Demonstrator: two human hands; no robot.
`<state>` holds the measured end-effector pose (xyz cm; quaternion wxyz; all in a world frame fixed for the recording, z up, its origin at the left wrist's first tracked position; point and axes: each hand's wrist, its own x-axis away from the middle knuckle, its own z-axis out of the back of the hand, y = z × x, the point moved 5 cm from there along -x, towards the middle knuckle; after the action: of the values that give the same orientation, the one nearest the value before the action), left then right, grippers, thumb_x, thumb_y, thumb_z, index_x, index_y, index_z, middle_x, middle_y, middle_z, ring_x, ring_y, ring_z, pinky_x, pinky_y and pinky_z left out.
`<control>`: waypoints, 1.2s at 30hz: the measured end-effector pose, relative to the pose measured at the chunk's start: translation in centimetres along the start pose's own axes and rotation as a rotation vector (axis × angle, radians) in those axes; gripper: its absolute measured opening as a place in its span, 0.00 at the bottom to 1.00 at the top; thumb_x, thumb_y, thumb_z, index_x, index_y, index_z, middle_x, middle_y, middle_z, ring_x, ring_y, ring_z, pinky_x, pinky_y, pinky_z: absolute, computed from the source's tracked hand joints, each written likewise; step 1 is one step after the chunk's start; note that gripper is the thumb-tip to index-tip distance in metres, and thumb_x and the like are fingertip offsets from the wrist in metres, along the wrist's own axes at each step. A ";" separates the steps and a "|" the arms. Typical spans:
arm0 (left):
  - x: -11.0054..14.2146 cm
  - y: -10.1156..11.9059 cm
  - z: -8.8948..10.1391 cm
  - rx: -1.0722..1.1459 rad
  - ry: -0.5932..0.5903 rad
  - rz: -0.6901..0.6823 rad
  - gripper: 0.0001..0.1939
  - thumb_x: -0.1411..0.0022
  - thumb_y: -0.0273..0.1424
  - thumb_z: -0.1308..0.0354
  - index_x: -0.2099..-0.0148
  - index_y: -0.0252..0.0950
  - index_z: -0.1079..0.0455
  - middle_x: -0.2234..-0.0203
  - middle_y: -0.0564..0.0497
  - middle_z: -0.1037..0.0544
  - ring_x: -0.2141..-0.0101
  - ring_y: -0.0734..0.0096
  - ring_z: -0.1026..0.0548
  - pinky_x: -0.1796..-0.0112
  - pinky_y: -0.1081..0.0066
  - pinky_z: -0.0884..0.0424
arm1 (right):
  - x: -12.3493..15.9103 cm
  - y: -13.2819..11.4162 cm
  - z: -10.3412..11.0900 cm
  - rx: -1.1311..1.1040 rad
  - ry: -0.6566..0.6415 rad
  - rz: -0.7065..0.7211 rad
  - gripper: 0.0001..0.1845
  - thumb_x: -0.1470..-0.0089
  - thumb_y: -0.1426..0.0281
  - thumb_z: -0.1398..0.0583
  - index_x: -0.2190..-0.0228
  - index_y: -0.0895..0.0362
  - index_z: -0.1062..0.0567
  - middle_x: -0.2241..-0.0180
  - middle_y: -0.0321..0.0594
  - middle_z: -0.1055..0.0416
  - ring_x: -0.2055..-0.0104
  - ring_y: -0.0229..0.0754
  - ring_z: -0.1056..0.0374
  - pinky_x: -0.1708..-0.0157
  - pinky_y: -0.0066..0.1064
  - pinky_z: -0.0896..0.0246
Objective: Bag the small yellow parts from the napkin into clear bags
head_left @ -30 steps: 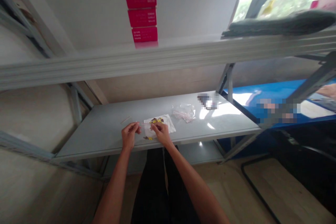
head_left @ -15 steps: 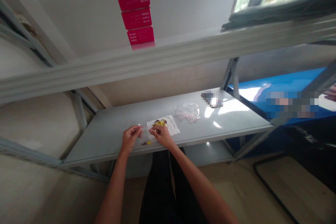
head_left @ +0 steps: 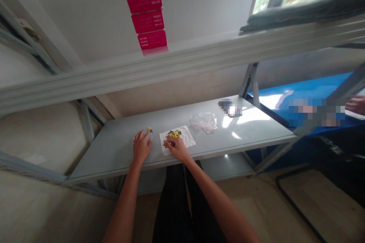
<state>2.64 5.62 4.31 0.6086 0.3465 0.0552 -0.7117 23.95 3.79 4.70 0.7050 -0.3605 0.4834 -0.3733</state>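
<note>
My left hand (head_left: 142, 147) rests low over the grey shelf, fingers spread. At its fingertips lies a small clear plastic bag, mostly hidden, with a few yellow and dark pieces (head_left: 150, 130) showing. To the right, my right hand (head_left: 176, 149) is over the near part of a white crumpled sheet (head_left: 188, 137). Its thumb and fingers are drawn together, and whatever is between them is too small to make out. Just beyond the fingers, a small pile of yellow and dark pieces (head_left: 174, 134) sits on the sheet.
A larger clear bag (head_left: 203, 122) with thin pinkish strips lies right of the sheet. A blurred-out item (head_left: 230, 107) is farther back. Red boxes (head_left: 148, 19) stand on the upper shelf, whose edge crosses above. At right are a blue surface (head_left: 313, 85) and another person's hand (head_left: 356, 104).
The clear bag, held up between both hands before, is now down on the shelf to the left. My left hand has opened; my right hand has stayed near the sheet.
</note>
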 end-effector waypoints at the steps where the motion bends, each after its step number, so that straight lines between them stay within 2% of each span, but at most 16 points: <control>1: -0.2 -0.1 -0.6 -0.045 -0.037 0.014 0.20 0.33 0.38 0.47 0.45 0.37 0.24 0.42 0.39 0.26 0.40 0.46 0.34 0.38 0.48 0.42 | 0.1 0.0 0.0 0.014 -0.002 -0.003 0.17 0.36 0.65 0.42 0.75 0.58 0.21 0.75 0.36 0.26 0.76 0.35 0.39 0.72 0.27 0.49; 4: -0.6 -0.8 -1.7 -0.120 -0.103 0.059 0.21 0.31 0.38 0.52 0.49 0.34 0.23 0.45 0.37 0.23 0.43 0.49 0.30 0.39 0.51 0.40 | 0.3 0.1 -0.2 0.053 0.012 -0.017 0.18 0.35 0.66 0.43 0.75 0.58 0.22 0.75 0.36 0.26 0.74 0.36 0.37 0.70 0.27 0.48; 7: -0.3 -1.4 -1.3 -0.069 -0.060 0.074 0.22 0.29 0.39 0.55 0.55 0.34 0.22 0.53 0.38 0.20 0.49 0.53 0.25 0.43 0.57 0.33 | 0.3 0.2 0.0 0.115 0.073 -0.029 0.18 0.35 0.66 0.43 0.74 0.57 0.22 0.75 0.36 0.26 0.74 0.37 0.36 0.70 0.28 0.47; 9: 0.1 -1.4 -0.6 -0.051 -0.012 0.072 0.20 0.29 0.41 0.53 0.59 0.36 0.22 0.57 0.39 0.20 0.51 0.54 0.24 0.47 0.58 0.31 | 0.1 0.3 1.0 0.215 0.135 -0.033 0.17 0.35 0.66 0.43 0.74 0.57 0.22 0.74 0.38 0.25 0.73 0.38 0.36 0.68 0.29 0.46; 12: 0.6 -0.8 -0.1 -0.113 0.002 0.029 0.14 0.32 0.38 0.46 0.61 0.36 0.23 0.57 0.39 0.20 0.48 0.49 0.27 0.44 0.53 0.34 | -0.7 0.7 4.6 0.484 0.267 -0.027 0.14 0.37 0.69 0.43 0.72 0.56 0.21 0.70 0.41 0.24 0.65 0.43 0.35 0.62 0.32 0.44; 14: 0.7 -0.6 -0.3 -0.143 -0.022 0.019 0.10 0.33 0.32 0.45 0.56 0.36 0.23 0.54 0.40 0.20 0.46 0.48 0.27 0.41 0.50 0.39 | -1.3 1.4 7.9 0.673 0.385 -0.061 0.11 0.39 0.73 0.43 0.67 0.56 0.19 0.66 0.45 0.23 0.60 0.47 0.36 0.56 0.35 0.44; 17: 0.9 -0.9 -0.7 -0.123 -0.037 0.069 0.16 0.35 0.24 0.48 0.49 0.38 0.24 0.48 0.41 0.21 0.44 0.50 0.27 0.37 0.46 0.46 | -1.5 3.3 11.9 0.862 0.472 -0.115 0.16 0.44 0.75 0.40 0.54 0.58 0.20 0.55 0.52 0.25 0.52 0.52 0.40 0.52 0.40 0.47; 20: 1.1 -1.0 -0.9 -0.105 -0.009 0.093 0.19 0.35 0.21 0.50 0.47 0.39 0.25 0.45 0.42 0.22 0.40 0.49 0.31 0.36 0.43 0.50 | -1.0 5.0 13.7 0.895 0.459 -0.114 0.14 0.45 0.75 0.39 0.58 0.60 0.18 0.57 0.55 0.25 0.52 0.53 0.40 0.52 0.43 0.47; 22: 1.1 -0.7 -0.7 -0.103 0.021 0.079 0.17 0.33 0.24 0.50 0.48 0.38 0.24 0.45 0.41 0.22 0.38 0.48 0.33 0.36 0.44 0.49 | -0.5 5.3 13.8 0.892 0.458 -0.090 0.12 0.44 0.76 0.41 0.63 0.60 0.17 0.60 0.54 0.25 0.53 0.52 0.39 0.53 0.43 0.47; 25: 1.2 -0.2 -0.1 -0.093 0.054 0.071 0.15 0.33 0.27 0.49 0.50 0.36 0.24 0.50 0.39 0.20 0.43 0.48 0.30 0.39 0.48 0.43 | 0.0 4.7 13.6 0.885 0.479 -0.044 0.13 0.41 0.75 0.44 0.67 0.58 0.18 0.61 0.52 0.24 0.53 0.52 0.39 0.52 0.44 0.46; 30: 1.2 0.9 1.7 0.006 0.144 0.072 0.13 0.35 0.24 0.48 0.56 0.36 0.23 0.56 0.40 0.20 0.48 0.50 0.28 0.44 0.51 0.37 | 0.6 2.0 13.5 0.777 0.588 0.107 0.14 0.34 0.68 0.47 0.64 0.57 0.22 0.60 0.50 0.27 0.54 0.49 0.36 0.50 0.43 0.42; 32: 0.7 2.4 2.3 0.150 0.164 0.029 0.11 0.34 0.26 0.47 0.57 0.38 0.23 0.58 0.43 0.19 0.50 0.53 0.27 0.44 0.52 0.36 | 0.6 0.5 12.8 0.689 0.594 0.177 0.14 0.32 0.66 0.48 0.63 0.57 0.24 0.59 0.49 0.28 0.54 0.47 0.34 0.52 0.40 0.39; 34: -0.2 5.0 2.5 0.361 0.132 -0.036 0.09 0.34 0.31 0.43 0.55 0.39 0.23 0.59 0.45 0.19 0.53 0.56 0.25 0.45 0.55 0.34 | 0.2 -1.2 11.1 0.540 0.531 0.243 0.13 0.32 0.65 0.48 0.62 0.56 0.26 0.58 0.46 0.29 0.56 0.45 0.33 0.55 0.36 0.37; 35: -0.8 6.4 2.3 0.468 0.101 -0.059 0.11 0.36 0.34 0.39 0.52 0.39 0.24 0.55 0.44 0.19 0.51 0.57 0.26 0.45 0.56 0.33 | -0.2 -2.0 9.9 0.467 0.472 0.254 0.12 0.32 0.65 0.48 0.63 0.56 0.26 0.60 0.44 0.29 0.59 0.43 0.32 0.57 0.34 0.37; 36: -1.3 7.8 2.1 0.566 0.068 -0.062 0.19 0.39 0.36 0.35 0.47 0.39 0.25 0.51 0.44 0.21 0.48 0.57 0.26 0.44 0.57 0.33 | -0.6 -2.7 8.7 0.405 0.409 0.254 0.12 0.32 0.65 0.47 0.63 0.55 0.27 0.62 0.42 0.28 0.63 0.41 0.32 0.61 0.33 0.37</control>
<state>8.81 3.74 9.29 0.4634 0.5244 -0.1146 -0.7051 31.59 4.34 9.61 0.6916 -0.0670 0.5723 -0.4355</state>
